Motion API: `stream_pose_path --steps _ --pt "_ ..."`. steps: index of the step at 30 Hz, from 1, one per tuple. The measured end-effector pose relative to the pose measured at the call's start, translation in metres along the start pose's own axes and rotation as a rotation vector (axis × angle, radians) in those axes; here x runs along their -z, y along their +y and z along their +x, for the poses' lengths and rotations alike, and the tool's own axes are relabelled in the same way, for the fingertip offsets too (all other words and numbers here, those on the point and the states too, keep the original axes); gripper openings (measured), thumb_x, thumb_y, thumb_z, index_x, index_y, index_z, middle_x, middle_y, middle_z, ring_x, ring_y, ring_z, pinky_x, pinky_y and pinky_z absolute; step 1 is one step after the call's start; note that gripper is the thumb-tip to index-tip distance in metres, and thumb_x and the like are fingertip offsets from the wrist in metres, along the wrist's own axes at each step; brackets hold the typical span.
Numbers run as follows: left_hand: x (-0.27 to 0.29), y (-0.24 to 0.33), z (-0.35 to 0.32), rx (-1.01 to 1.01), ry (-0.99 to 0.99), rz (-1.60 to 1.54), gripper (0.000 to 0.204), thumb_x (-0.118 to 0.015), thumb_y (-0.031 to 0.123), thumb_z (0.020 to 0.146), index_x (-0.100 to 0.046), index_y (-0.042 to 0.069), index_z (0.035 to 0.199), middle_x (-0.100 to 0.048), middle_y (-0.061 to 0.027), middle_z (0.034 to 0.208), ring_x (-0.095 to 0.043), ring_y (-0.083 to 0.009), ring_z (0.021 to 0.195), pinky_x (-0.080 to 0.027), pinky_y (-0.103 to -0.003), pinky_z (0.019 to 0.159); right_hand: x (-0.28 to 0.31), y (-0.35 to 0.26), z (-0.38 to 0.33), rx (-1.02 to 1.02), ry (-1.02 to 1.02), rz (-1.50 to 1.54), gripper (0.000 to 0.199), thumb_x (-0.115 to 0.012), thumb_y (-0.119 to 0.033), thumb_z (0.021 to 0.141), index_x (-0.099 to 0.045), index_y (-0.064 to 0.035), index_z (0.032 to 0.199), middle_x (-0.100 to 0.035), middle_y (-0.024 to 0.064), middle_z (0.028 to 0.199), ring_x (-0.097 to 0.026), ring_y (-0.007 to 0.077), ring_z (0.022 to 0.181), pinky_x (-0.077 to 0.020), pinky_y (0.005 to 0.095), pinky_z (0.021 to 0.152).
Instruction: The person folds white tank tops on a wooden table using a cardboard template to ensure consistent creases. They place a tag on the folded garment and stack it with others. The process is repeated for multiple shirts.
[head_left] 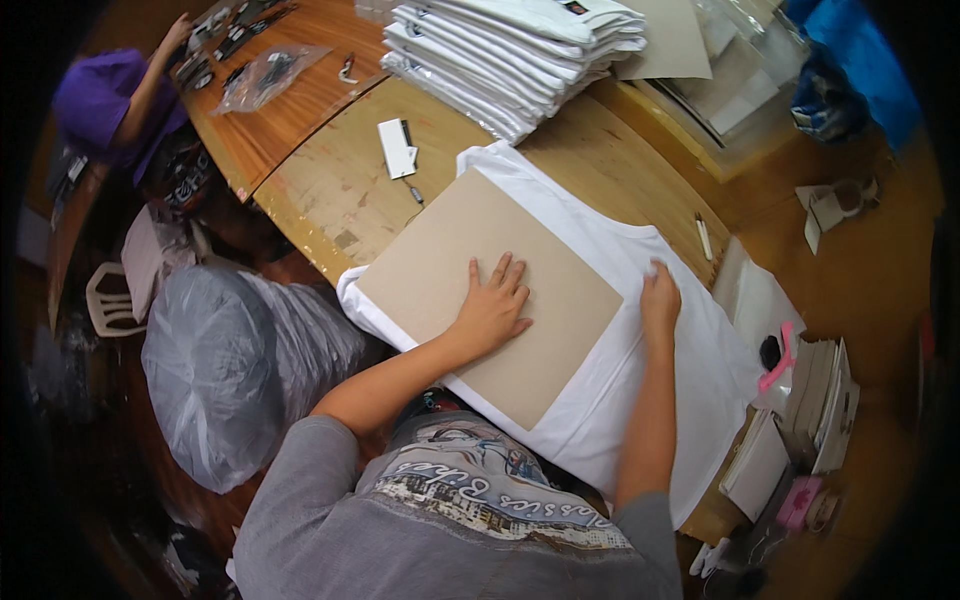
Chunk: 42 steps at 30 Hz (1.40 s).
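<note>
One white garment (690, 390), laid out across the near side of a wooden table (340, 190), beneath a grey-beige board (565, 310). Left hand (490, 312) palm down near the middle of the board, with fingers and thumb spread; probably pressed there to stop the stiff sheet from slipping over soft cloth. Right hand (659, 298) just past the board's right-hand edge, over the fabric, with fingers curled inward; impossible to tell, given the blur, whether pinching cloth or only passing over it. Perhaps placed there to manage the loose width on that side.

Seemingly set off to the left for a reason: only a narrow white margin along the board's left edge, but a broad stretch of cloth to the right. Flat, plain and straight-edged, with sharp corners, in the case of the board; bright white, mostly smooth, lightly rumpled around the margins, in the case of the garment. Beyond, likely parked clear of the working area, a tall stack of folded white garments (510, 65) and a white tag (397, 150).
</note>
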<state>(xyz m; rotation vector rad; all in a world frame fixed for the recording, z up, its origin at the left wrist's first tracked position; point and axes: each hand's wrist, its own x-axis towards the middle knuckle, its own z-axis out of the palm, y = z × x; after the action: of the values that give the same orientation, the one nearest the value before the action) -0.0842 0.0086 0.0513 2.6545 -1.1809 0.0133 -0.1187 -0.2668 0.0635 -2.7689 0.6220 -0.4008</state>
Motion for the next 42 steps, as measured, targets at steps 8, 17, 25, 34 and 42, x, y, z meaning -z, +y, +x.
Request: stream_pose_path --steps 8,17,25,34,42 --pt "0.013 0.037 0.041 0.081 -0.25 0.03 0.07 -0.068 0.047 0.057 -0.045 0.001 0.105 -0.037 -0.0245 0.115 -0.035 -0.0448 0.11 -0.037 -0.053 0.082 -0.005 0.007 0.092 -0.111 -0.226 -0.292 0.028 -0.053 -0.004 0.068 -0.055 -0.0048 0.096 -0.053 0.0147 0.105 -0.047 0.0283 0.103 -0.0335 0.0442 0.088" --pt "0.001 0.035 0.021 -0.086 -0.032 -0.063 0.057 -0.065 0.031 0.062 -0.044 0.009 0.111 -0.033 -0.0152 0.125 -0.023 -0.0275 0.122 -0.023 -0.048 0.096 0.028 -0.054 -0.071 0.219 -0.137 -0.031 0.017 -0.053 -0.009 0.07 -0.058 -0.0065 0.085 -0.059 0.0112 0.078 -0.057 0.0271 0.074 -0.0447 0.0386 0.067" --pt "-0.005 0.023 0.035 -0.608 -0.162 -0.133 0.028 -0.056 0.015 0.071 -0.054 0.016 0.098 -0.036 -0.0092 0.125 -0.032 -0.0298 0.118 -0.025 -0.05 0.094 0.029 0.059 -0.089 0.131 -0.234 0.378 0.017 -0.046 -0.009 0.073 -0.061 -0.0072 0.08 -0.06 0.0151 0.081 -0.056 0.0298 0.077 -0.041 0.0396 0.073" --pt "0.0 0.034 0.035 -0.606 -0.212 -0.145 0.021 -0.057 0.017 0.071 -0.056 0.017 0.092 -0.037 -0.0132 0.122 -0.029 -0.0357 0.118 -0.024 -0.054 0.093 0.131 0.234 -0.092 -0.115 -0.185 -0.724 0.023 -0.045 -0.014 0.076 -0.063 -0.0137 0.09 -0.054 0.0082 0.103 -0.046 0.0255 0.104 -0.03 0.0427 0.091" --pt "-0.004 0.048 0.025 -0.517 -0.149 -0.19 0.022 -0.063 0.02 0.068 -0.057 0.014 0.088 -0.036 -0.0148 0.123 -0.027 -0.0377 0.119 -0.023 -0.058 0.092 0.152 0.197 -0.307 -0.553 0.574 -0.573 0.03 -0.052 0.004 0.066 -0.061 -0.0094 0.092 -0.052 0.0123 0.097 -0.048 0.0307 0.09 -0.0391 0.0389 0.079"
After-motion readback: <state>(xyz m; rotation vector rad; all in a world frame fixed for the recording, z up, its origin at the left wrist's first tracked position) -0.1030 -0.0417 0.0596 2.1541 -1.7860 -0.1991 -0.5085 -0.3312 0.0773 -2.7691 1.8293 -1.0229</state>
